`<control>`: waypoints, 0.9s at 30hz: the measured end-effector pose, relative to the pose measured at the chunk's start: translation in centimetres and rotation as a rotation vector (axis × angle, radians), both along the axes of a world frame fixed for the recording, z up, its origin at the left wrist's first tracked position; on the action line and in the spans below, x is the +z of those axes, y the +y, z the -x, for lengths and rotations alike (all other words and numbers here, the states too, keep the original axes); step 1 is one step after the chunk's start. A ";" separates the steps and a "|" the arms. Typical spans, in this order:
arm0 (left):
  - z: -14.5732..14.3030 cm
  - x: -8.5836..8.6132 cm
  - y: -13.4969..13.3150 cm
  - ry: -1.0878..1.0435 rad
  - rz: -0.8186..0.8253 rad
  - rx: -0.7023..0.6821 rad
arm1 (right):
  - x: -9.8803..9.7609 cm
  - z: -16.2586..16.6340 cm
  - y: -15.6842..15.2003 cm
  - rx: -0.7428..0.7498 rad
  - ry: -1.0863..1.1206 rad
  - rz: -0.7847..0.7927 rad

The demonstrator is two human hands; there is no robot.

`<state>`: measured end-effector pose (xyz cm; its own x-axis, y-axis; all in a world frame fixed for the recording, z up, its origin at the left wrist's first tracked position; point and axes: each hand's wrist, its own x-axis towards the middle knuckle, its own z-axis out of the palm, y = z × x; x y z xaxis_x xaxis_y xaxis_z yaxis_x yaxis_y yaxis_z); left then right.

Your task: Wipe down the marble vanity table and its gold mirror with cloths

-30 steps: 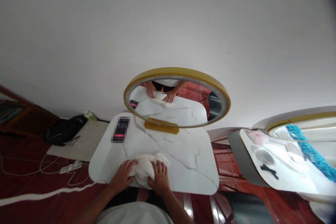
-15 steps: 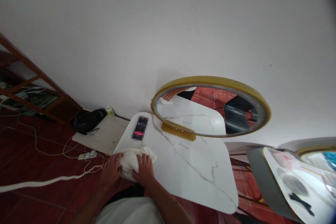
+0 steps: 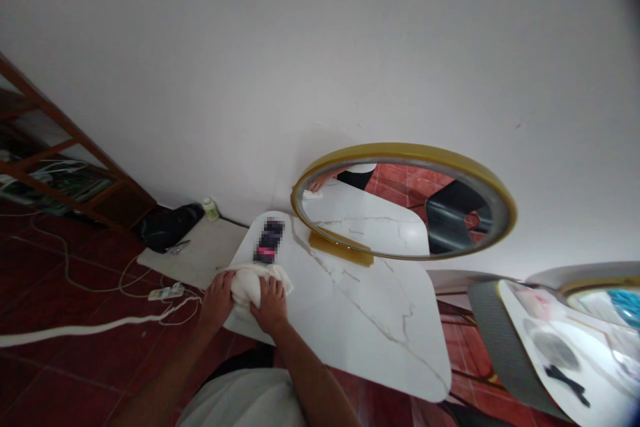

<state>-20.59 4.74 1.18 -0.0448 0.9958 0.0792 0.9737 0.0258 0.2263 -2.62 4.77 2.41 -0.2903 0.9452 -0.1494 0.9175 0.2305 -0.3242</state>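
Observation:
A bunched white cloth (image 3: 247, 287) lies on the left end of the white marble-patterned table (image 3: 370, 320). My left hand (image 3: 219, 295) grips its left side, near the table's edge. On the other side, my right hand (image 3: 271, 301) is closed over the cloth, fingers pointing toward the wall. Just beyond the cloth is a dark, pixelated phone-like object (image 3: 269, 240) with a pink patch. Parts of the cloth are hidden beneath my fingers.
A gold-framed oval mirror (image 3: 509, 213) stands at the table's back on a gold base (image 3: 340, 248). Left on the floor are a power strip (image 3: 166, 292), cables, a black bag (image 3: 170, 227) and a white bottle (image 3: 211, 209). A second table (image 3: 530, 320) stands right.
Both hands have slid the cloth a little away from my body, toward the dark object. The cloth now reaches close to that object's lower end.

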 end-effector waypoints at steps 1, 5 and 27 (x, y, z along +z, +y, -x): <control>0.0 0.0 -0.2 0.004 -0.005 -0.003 | 0.1 -0.1 -0.1 -0.002 0.000 -0.003; 0.3 -0.5 -1.9 0.004 0.005 -0.064 | 0.2 -1.1 -1.5 0.055 0.018 -0.010; -0.3 0.3 0.7 0.062 0.031 -0.179 | 0.6 -2.6 0.2 0.042 0.011 -0.014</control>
<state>-20.31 5.41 1.53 0.1371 0.9895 0.0455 0.9755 -0.1428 0.1672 -0.04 4.94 3.05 -0.3310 0.9342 -0.1332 0.9035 0.2730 -0.3305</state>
